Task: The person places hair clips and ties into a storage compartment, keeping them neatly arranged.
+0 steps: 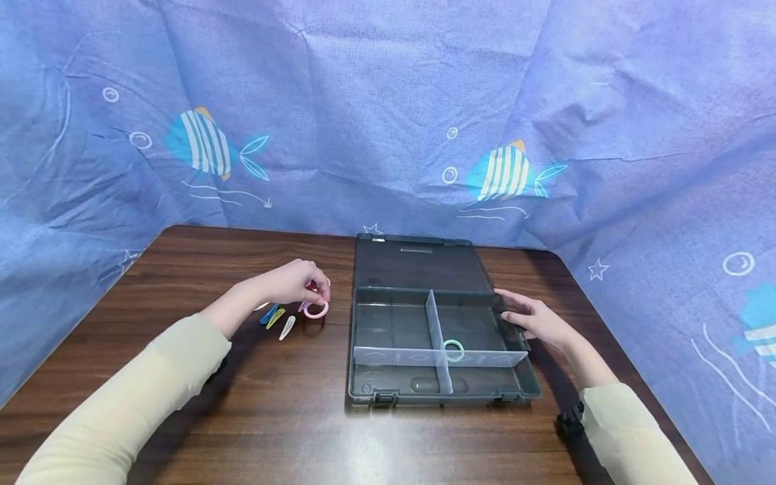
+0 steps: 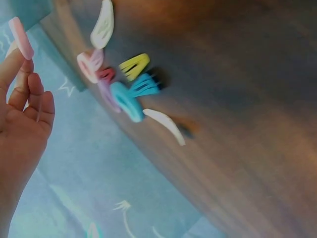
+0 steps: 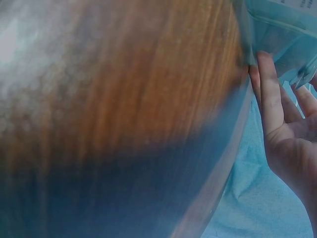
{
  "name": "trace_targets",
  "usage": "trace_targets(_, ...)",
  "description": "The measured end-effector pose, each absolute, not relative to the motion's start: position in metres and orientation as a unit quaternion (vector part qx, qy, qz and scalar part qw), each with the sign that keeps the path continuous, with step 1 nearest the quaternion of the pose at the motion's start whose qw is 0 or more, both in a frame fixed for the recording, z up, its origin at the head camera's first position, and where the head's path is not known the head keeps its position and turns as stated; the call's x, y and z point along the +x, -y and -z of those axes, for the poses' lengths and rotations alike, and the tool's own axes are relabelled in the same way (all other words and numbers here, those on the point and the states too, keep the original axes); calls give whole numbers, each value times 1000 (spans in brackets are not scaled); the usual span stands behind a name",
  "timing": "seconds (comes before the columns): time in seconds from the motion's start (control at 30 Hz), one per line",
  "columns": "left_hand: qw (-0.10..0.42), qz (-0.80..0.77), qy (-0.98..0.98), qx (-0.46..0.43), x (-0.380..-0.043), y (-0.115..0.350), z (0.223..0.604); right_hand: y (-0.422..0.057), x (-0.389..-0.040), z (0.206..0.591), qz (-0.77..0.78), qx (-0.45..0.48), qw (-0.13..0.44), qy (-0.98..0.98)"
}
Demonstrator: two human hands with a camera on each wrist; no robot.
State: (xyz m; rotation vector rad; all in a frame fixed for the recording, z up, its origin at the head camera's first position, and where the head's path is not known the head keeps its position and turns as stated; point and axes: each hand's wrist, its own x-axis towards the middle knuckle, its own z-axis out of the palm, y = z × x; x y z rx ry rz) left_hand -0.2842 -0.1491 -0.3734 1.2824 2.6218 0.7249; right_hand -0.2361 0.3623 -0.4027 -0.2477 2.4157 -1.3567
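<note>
My left hand (image 1: 298, 281) pinches a pink hair tie (image 1: 316, 311) between thumb and fingertips, just above the table; the tie (image 2: 21, 38) appears edge-on in the left wrist view. Around that hand lie snap hair clips: a blue one (image 1: 269, 314), a yellow one (image 1: 275, 318) and a whitish one (image 1: 287, 328). At the right side of an open grey see-through case (image 1: 445, 399), my right hand (image 1: 536, 322) rests with fairly straight fingers on the wall near the hinge. A mint-green hair tie (image 1: 453, 350) is in the case, at the cross divider.
Clear dividers (image 1: 388, 357) split the case into compartments. Its lid (image 1: 418, 263) lies folded back toward the rear table edge. Further hair pieces, including a blue hair tie (image 2: 127, 102) and a red piece (image 2: 106, 75), lie in a cluster. A fish-patterned cloth (image 1: 376, 135) hangs behind the wooden table (image 1: 291, 417).
</note>
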Motion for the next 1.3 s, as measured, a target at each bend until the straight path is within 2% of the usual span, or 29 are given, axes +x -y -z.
trace_targets(0.37,45,-221,-872,435,-286,134,341,-363,-235,401,482,-89,177,-854)
trace_targets(0.6,63,-228,-869,434,-285,122,323,-364,-236,404,471,-85,175,-860)
trace_targets(0.73,58,-223,-872,431,-286,115,315,-364,-237,404,470,-88,176,-861)
trace_targets(1.3,35,-218,-847,483,-296,75,286,-364,-236,401,478,-90,186,-854)
